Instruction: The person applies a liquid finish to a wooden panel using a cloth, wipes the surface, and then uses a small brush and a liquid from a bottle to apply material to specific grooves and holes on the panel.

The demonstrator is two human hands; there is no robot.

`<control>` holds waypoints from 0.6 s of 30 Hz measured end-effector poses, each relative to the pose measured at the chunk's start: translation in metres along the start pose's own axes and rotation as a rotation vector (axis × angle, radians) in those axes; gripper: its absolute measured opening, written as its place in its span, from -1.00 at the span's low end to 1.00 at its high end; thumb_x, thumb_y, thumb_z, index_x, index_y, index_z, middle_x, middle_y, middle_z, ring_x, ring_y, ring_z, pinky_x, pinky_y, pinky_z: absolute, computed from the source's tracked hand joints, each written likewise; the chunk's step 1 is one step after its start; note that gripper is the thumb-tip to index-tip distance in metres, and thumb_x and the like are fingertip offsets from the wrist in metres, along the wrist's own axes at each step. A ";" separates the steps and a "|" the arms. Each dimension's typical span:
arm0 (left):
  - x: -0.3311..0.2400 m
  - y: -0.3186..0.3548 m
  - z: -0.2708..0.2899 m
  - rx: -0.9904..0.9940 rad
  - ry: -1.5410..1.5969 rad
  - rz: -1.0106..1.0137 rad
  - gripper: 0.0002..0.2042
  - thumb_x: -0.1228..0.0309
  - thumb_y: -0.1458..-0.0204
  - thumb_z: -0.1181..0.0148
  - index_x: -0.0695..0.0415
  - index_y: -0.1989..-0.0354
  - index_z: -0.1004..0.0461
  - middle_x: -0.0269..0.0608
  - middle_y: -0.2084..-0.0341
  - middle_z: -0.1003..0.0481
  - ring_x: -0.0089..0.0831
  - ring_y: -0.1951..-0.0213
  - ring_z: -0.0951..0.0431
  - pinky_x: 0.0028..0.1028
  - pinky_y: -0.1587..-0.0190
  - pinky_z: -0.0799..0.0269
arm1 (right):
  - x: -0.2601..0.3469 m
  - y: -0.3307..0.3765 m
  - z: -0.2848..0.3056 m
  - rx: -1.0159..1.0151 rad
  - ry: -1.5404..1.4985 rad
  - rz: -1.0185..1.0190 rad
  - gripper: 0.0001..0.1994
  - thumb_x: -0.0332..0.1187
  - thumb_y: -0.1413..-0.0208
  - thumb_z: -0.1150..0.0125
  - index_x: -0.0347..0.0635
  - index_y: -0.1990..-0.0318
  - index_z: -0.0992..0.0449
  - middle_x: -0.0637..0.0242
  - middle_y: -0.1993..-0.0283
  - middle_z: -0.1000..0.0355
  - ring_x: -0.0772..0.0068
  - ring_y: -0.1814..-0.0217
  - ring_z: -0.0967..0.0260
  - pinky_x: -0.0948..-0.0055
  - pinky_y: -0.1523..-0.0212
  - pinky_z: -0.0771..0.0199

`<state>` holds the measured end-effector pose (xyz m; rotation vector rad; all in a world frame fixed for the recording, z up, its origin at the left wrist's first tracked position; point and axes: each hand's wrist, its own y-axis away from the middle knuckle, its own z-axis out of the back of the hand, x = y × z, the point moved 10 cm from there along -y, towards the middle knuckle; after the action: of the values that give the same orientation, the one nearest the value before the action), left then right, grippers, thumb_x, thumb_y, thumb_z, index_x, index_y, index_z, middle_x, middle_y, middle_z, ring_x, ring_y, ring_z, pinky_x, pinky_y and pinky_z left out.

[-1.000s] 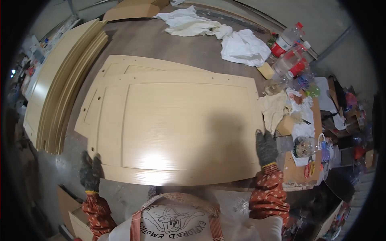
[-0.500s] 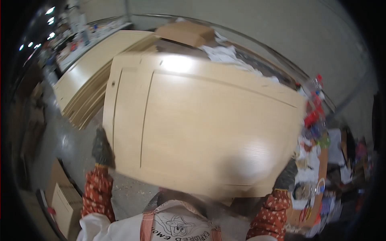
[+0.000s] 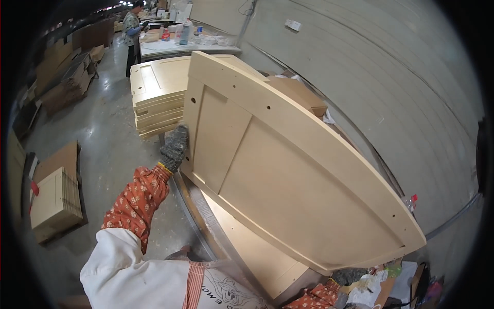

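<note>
A large pale wooden cabinet panel (image 3: 298,170) with recessed fields and small drilled holes is held up tilted on edge between my hands. My left hand (image 3: 175,148), in a grey knitted glove, is closed around its left edge. Low on the right, my gloved right hand (image 3: 350,276) is at the panel's lower right corner, its fingers partly hidden. Another pale panel (image 3: 257,247) lies beneath on the worktable (image 3: 198,221). Behind the raised panel's left end rises a stack of similar panels (image 3: 159,103).
At the back stands a white table (image 3: 216,50) with bottles. A cardboard box (image 3: 298,92) is behind the panel, near the wall. On the floor at left sits a bundle of boards (image 3: 55,198). A person (image 3: 132,36) stands far back. Papers (image 3: 368,289) clutter the lower right.
The panel has gone from lying broad-faced before me to tilted on edge, its left end higher and its right end lower. My view has swung left, showing the aisle and stack.
</note>
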<state>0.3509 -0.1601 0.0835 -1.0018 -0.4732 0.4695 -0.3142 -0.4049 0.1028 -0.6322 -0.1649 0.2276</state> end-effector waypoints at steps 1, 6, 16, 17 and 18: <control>0.012 -0.021 0.011 0.117 0.273 0.227 -0.54 0.38 -0.15 0.10 0.31 -0.21 -0.20 0.11 -0.06 -0.35 -0.09 -0.05 -0.40 -0.27 -0.14 -0.27 | 0.002 0.000 -0.001 -0.003 0.011 0.010 -0.71 -0.20 -0.19 -0.02 -0.21 0.08 -0.46 0.08 0.27 -0.50 0.02 0.35 -0.43 0.18 0.39 -0.43; 0.008 -0.117 0.146 -0.278 0.678 0.346 -0.62 0.49 -0.11 -0.10 0.30 -0.11 -0.32 0.04 -0.03 -0.40 -0.07 -0.05 -0.41 -0.23 -0.14 -0.28 | 0.023 -0.007 -0.001 -0.025 -0.002 0.059 -0.71 -0.21 -0.19 -0.02 -0.21 0.08 -0.46 0.08 0.27 -0.49 0.02 0.34 -0.43 0.18 0.37 -0.43; -0.128 0.006 0.130 0.935 0.598 -0.484 -0.66 0.23 -0.07 -0.08 0.04 -0.01 -0.47 -0.03 0.18 -0.51 -0.14 0.09 -0.50 -0.20 -0.06 -0.36 | 0.058 -0.029 -0.007 -0.031 -0.040 0.154 -0.72 -0.24 -0.19 -0.01 -0.20 0.07 -0.46 0.08 0.26 -0.48 0.03 0.32 -0.42 0.18 0.34 -0.43; -0.119 0.005 0.146 0.831 0.735 -0.573 -0.65 0.20 -0.08 -0.08 0.03 -0.02 -0.47 -0.10 0.26 -0.53 -0.22 0.21 -0.54 -0.21 0.00 -0.41 | 0.061 -0.032 -0.005 -0.037 -0.038 0.154 -0.73 -0.24 -0.19 -0.01 -0.20 0.07 -0.46 0.09 0.26 -0.48 0.03 0.32 -0.42 0.18 0.34 -0.43; -0.115 0.009 0.168 0.741 0.880 -0.634 -0.64 0.18 -0.08 -0.08 0.02 -0.02 -0.47 -0.17 0.34 -0.55 -0.31 0.33 -0.57 -0.21 0.05 -0.45 | 0.066 -0.035 -0.007 -0.033 -0.046 0.170 -0.73 -0.24 -0.20 -0.01 -0.20 0.07 -0.46 0.09 0.26 -0.48 0.03 0.31 -0.42 0.18 0.34 -0.43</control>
<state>0.1599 -0.1079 0.1339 -0.2299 0.1980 -0.3722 -0.2437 -0.4195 0.1240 -0.6748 -0.1589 0.4045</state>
